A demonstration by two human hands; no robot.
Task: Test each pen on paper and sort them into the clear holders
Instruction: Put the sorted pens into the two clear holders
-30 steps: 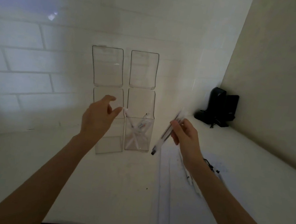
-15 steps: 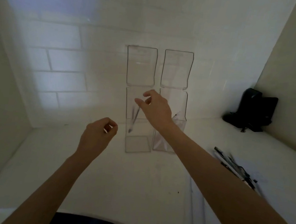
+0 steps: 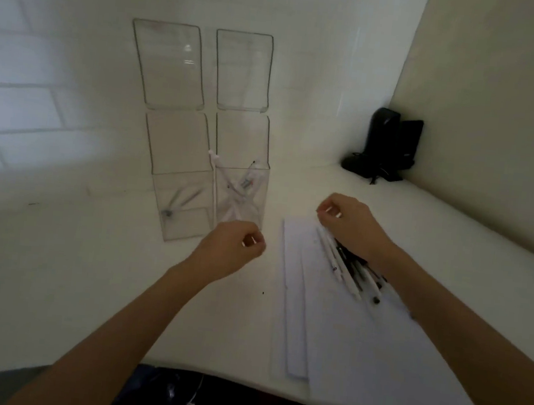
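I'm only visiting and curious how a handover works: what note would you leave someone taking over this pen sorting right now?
Left hand: fingers curled, above the table near the holders; cannot tell if its grip holds anything.
Right hand: fingers curled over the far end of the pile of pens; grip on a pen unclear.
Things: the pile lies on the paper sheets. Left holder has one pen; right holder has several.
Done: those pens sorted.
Left: test and sort the pile.
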